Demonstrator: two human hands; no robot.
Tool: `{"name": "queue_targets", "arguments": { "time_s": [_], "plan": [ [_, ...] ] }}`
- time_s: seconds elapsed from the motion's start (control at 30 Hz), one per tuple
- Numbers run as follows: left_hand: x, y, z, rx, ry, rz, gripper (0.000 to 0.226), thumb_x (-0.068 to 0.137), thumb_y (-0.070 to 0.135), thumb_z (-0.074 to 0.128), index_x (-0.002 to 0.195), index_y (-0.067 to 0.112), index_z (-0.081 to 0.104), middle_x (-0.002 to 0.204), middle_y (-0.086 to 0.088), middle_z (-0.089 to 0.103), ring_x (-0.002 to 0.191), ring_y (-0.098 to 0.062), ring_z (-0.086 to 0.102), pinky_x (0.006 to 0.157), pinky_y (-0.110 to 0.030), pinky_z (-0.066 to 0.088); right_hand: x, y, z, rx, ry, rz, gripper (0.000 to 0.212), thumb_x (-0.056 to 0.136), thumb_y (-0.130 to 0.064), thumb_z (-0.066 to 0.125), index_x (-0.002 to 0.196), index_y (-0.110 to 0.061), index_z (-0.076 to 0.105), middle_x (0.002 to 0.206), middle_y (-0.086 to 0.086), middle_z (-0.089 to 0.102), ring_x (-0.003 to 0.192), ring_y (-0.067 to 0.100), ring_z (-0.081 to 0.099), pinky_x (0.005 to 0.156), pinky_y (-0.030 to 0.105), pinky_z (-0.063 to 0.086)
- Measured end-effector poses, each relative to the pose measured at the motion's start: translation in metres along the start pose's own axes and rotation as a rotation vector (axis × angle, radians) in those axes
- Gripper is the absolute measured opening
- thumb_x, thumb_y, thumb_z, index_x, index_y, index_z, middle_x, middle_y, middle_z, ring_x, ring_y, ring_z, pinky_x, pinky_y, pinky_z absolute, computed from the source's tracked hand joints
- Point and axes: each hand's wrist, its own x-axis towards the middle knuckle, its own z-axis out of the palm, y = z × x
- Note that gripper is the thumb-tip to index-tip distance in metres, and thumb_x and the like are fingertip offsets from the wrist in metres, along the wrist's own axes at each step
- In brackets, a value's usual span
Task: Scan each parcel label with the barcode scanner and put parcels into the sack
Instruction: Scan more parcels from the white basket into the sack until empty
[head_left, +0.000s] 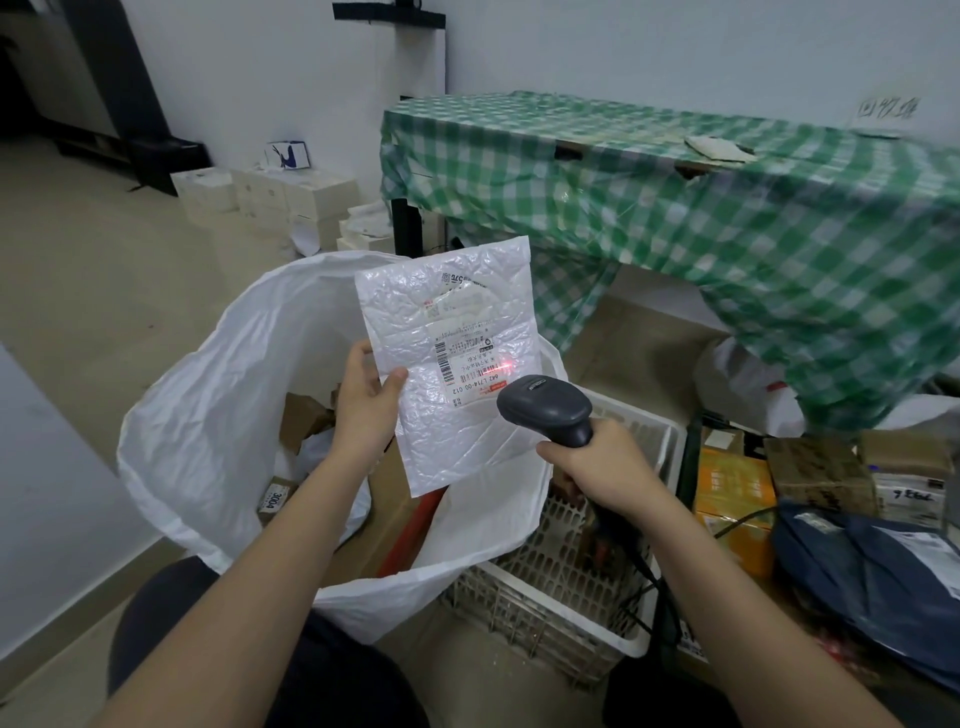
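Now, left hand (370, 396): gripping the white bubble mailer (457, 364) by its left edge, thumb on the front, holding it upright over the open sack.
Right hand (597, 462): wrapping around the handle of the grey barcode scanner (545, 410), which is pointing at the mailer.
Shipping label (467, 364): catching a red glow from the scanner.
White sack (208, 415): standing open below, holding cardboard parcels (301, 418).
Slatted crate (561, 577): sitting just beside the sack.

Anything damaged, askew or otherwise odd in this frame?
Yes: the green checked tablecloth is torn along its top edge, baring the board beneath, with a loose scrap lying on top. The scan looks normal: left hand holds the white mailer, right hand aims the scanner.
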Motion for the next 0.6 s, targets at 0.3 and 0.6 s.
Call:
{"name": "queue_targets", "arguments": {
  "time_s": [0.3, 0.6],
  "plan": [
    [0.006, -0.012, -0.018, 0.045, 0.035, -0.016, 0.028, 0.097, 0.012, 0.052, 0.117, 0.03, 0.044, 0.112, 0.005, 0.065, 0.095, -0.014, 0.067, 0.077, -0.036, 0.056, 0.002, -0.01, 0.01, 0.053, -0.025, -0.008, 0.025, 0.078, -0.02, 0.069, 0.061, -0.013, 0.053, 0.049, -0.001, 0.053, 0.041, 0.009, 0.053, 0.051, 0.024, 0.042],
    [0.029, -0.028, -0.037, 0.824, 0.035, 0.117, 0.064, 0.095, 0.009, 0.055, 0.149, 0.005, 0.022, 0.151, -0.019, 0.028, 0.139, -0.033, 0.026, 0.111, -0.043, 0.027, 0.018, 0.01, 0.022, 0.135, 0.052, 0.081, 0.023, 0.077, -0.02, 0.072, 0.072, -0.002, 0.058, 0.058, 0.009, 0.056, 0.055, 0.021, 0.054, 0.058, 0.033, 0.043]
  ]
}}
